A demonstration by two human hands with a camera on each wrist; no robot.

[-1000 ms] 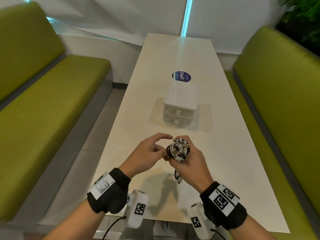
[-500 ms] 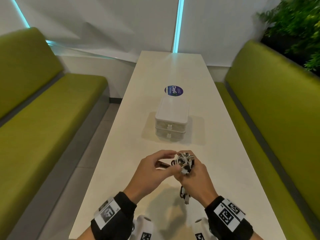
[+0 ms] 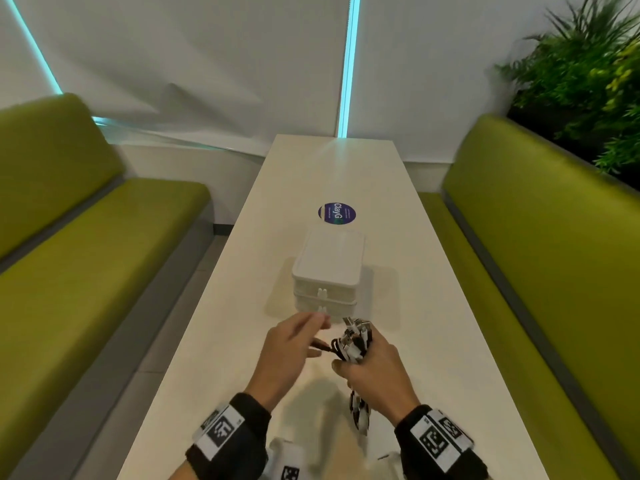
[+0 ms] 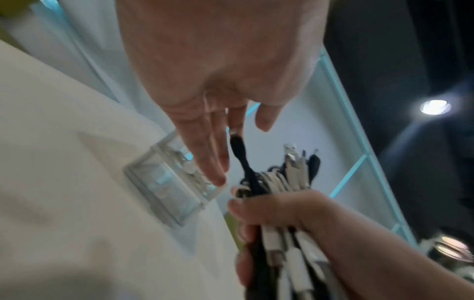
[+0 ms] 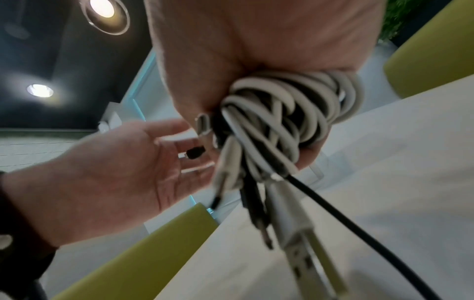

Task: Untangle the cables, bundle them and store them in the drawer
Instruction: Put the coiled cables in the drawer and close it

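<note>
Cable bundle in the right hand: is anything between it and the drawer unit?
Only the left hand, reaching open toward the lower knob. The cable bundle sits gripped in the right hand, just short of the drawer unit. Both drawers look closed, so one must open first.

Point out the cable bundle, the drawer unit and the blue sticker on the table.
cable bundle (image 3: 355, 341), head view, on the coiled loops above the right hand's (image 3: 375, 370) fingers.
drawer unit (image 3: 329, 261), head view, on its flat white top.
blue sticker (image 3: 337, 213), head view, on the middle of the round label.
</note>
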